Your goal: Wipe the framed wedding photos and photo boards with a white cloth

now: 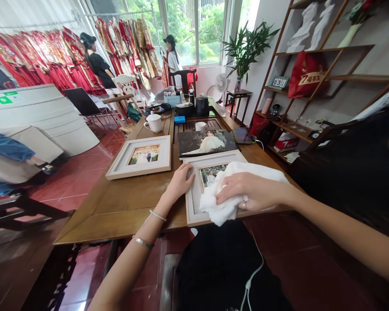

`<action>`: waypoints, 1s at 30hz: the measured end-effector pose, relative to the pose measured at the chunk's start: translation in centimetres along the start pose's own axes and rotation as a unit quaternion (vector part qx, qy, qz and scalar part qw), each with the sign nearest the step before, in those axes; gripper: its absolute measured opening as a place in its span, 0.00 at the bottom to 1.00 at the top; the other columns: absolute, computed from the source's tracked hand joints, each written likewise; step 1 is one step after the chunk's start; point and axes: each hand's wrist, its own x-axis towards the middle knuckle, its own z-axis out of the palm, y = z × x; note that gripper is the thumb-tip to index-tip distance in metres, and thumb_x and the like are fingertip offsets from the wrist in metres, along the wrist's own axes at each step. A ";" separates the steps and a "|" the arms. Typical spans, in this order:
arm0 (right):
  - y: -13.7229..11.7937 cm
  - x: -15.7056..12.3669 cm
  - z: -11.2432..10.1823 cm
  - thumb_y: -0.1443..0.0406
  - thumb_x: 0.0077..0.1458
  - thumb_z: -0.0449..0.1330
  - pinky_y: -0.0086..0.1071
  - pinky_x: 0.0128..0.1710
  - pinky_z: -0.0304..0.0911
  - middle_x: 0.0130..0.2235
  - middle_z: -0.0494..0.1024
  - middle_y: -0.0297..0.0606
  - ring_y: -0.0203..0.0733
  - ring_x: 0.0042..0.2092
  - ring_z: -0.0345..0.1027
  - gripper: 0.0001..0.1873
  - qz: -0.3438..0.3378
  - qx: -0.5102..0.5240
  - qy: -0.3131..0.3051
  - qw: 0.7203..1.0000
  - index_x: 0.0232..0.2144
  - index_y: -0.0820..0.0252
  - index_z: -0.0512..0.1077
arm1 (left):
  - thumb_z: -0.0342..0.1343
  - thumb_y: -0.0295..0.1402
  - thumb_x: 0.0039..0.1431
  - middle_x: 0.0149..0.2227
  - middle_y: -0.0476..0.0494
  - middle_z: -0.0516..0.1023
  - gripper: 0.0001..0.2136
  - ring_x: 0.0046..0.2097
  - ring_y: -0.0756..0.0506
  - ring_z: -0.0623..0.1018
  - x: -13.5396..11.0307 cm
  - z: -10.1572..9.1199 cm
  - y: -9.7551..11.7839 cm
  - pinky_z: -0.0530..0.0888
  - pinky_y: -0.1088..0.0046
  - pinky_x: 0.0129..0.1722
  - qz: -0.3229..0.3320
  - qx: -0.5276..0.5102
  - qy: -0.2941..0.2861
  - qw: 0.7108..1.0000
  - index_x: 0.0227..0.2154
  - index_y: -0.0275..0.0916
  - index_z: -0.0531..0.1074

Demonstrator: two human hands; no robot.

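A white picture frame point(192, 206) with a photo inside lies on the wooden table point(139, 203) right in front of me. My left hand point(180, 181) rests on its left edge, fingers bent over the rim. In my right hand point(246, 190) a bunched white cloth point(220, 207) is pressed onto the frame, covering the photo's right part and much of the right side. Left of it lies a second white picture frame point(116, 169) holding a photo of two people. Just behind, a dark photo panel point(194, 142) showing a white gown touches the near frame's top edge.
Farther back are a white lidded mug point(154, 122), a small white cup point(200, 126), a blue box point(179, 119) and a dark kettle point(202, 105). A phone-like object with a cable point(243, 135) lies at the right edge. Two people stand by the red garments point(52, 60).
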 end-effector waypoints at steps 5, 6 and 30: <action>4.3 -2.1 -0.2 0.76 0.42 0.56 0.37 0.47 0.63 0.47 0.79 0.35 0.45 0.47 0.71 0.28 0.107 -0.032 0.037 0.993 0.46 0.52 0.76 | 0.53 0.28 0.59 0.51 0.34 0.74 0.11 0.57 0.38 0.72 0.0 0.0 0.0 0.68 0.55 0.59 0.001 0.002 -0.012 1.000 0.44 0.36 0.70; 5.3 -2.1 0.0 0.76 0.43 0.56 0.38 0.47 0.63 0.48 0.79 0.35 0.46 0.48 0.70 0.28 0.124 -0.060 0.058 0.989 0.47 0.52 0.76 | 0.53 0.28 0.59 0.52 0.34 0.74 0.11 0.57 0.38 0.72 0.0 -0.1 0.0 0.68 0.55 0.59 0.000 0.002 -0.014 1.000 0.44 0.35 0.70; 2.2 0.8 2.3 0.77 0.45 0.55 0.39 0.55 0.61 0.54 0.76 0.38 0.44 0.55 0.67 0.32 0.027 0.080 0.074 0.994 0.53 0.55 0.72 | 0.51 0.25 0.58 0.50 0.35 0.74 0.11 0.56 0.38 0.73 -0.1 0.1 0.1 0.69 0.55 0.58 -0.007 -0.007 -0.005 1.000 0.44 0.37 0.71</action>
